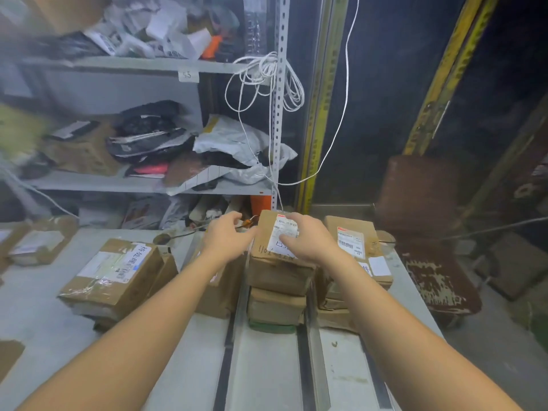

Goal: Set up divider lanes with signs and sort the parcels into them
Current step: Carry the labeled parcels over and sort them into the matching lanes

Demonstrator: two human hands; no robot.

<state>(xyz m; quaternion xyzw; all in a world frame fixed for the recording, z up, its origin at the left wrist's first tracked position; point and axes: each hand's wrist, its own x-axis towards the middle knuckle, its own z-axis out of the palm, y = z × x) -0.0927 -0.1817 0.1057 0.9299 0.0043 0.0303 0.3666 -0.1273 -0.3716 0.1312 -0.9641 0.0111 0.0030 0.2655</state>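
Creased brown cardboard parcel (pixel 277 241) with glossy white label atop a stack, left hand (pixel 226 237) fingers clamped on its edge, right hand (pixel 308 240) fingers pressed flat on top, grey worktop (pixel 267 366) beneath.

Two bare forearms and hands

The left hand (pixel 226 237) and right hand (pixel 308 240) wear nothing: no sleeves, gloves, rings or watch.

Dim rm: grey metal shelving (pixel 154 66) cluttered, worn brown chair (pixel 421 203) beside dark wall (pixel 385 84).
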